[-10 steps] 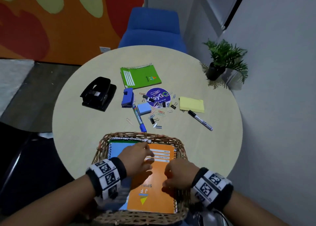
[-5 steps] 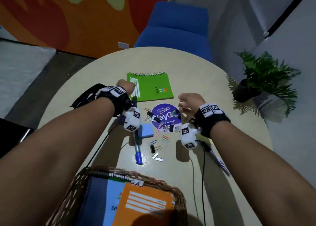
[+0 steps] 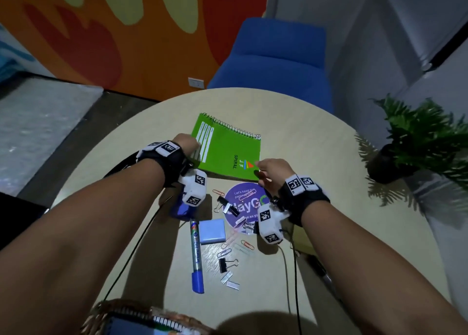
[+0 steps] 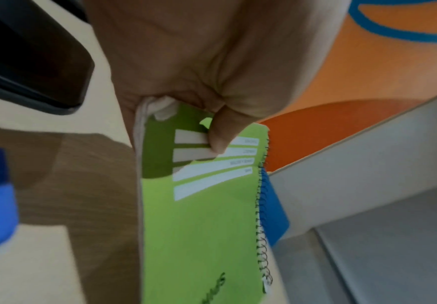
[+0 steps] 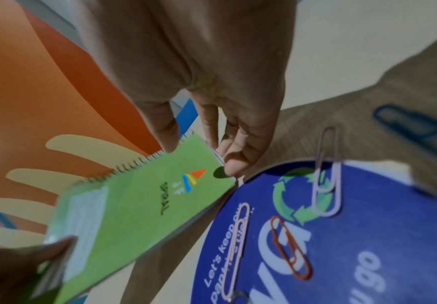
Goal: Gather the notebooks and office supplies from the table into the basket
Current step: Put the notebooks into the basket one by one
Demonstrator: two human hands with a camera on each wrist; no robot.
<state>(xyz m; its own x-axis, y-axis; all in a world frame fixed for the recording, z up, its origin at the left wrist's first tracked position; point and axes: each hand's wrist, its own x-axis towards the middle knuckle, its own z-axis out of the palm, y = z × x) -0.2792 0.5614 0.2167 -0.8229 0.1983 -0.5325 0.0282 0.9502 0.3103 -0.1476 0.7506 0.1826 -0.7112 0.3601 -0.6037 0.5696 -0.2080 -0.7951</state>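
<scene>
A green spiral notebook (image 3: pixel 228 148) (image 4: pixel 201 216) (image 5: pixel 134 205) lies tilted on the round table (image 3: pixel 316 157), its left side raised. My left hand (image 3: pixel 186 144) (image 4: pixel 199 102) grips its left edge, thumb on the cover and fingers under it. My right hand (image 3: pixel 266 171) (image 5: pixel 207 123) holds the near right corner, fingers curled at the edge and thumb over the cover. The wicker basket (image 3: pixel 106 312) sits at the near table edge with notebooks inside.
Near me lie a purple round sticker (image 3: pixel 244 205) (image 5: pixel 342 236), a blue marker (image 3: pixel 196 253), a blue sticky pad (image 3: pixel 212 231), binder clips (image 3: pixel 224 265) and several paper clips. A black hole punch (image 4: pixel 25 61) is at the left. A potted plant (image 3: pixel 415 142) and blue chair (image 3: pixel 273 61) stand beyond.
Both hands left the basket and reached across the table to the green notebook. They now hold its two near corners, and its left side has come off the table.
</scene>
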